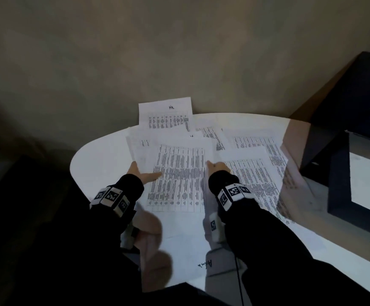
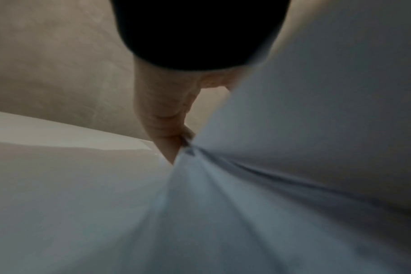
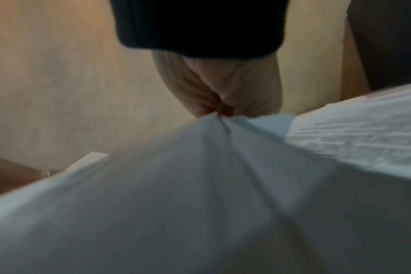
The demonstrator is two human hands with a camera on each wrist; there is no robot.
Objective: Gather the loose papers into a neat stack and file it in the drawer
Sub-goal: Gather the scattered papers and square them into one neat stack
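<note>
Several printed sheets lie scattered and overlapping on a white rounded table (image 1: 91,164). My left hand (image 1: 145,174) grips the left edge of the central bunch of papers (image 1: 179,173), thumb on top. My right hand (image 1: 218,166) pinches the right edge of the same bunch. In the left wrist view, the left hand (image 2: 167,120) pinches the papers (image 2: 293,129), which bend upward. The right wrist view shows the right hand (image 3: 218,92) pinching gathered papers (image 3: 176,185). More loose sheets lie at the right (image 1: 259,177), at the far edge (image 1: 166,115) and near me (image 1: 186,250).
A dark drawer unit (image 1: 338,133) stands right of the table, its drawer (image 1: 367,180) pulled open with a pale inside. A beige wall rises just behind the table. The floor to the left is dark.
</note>
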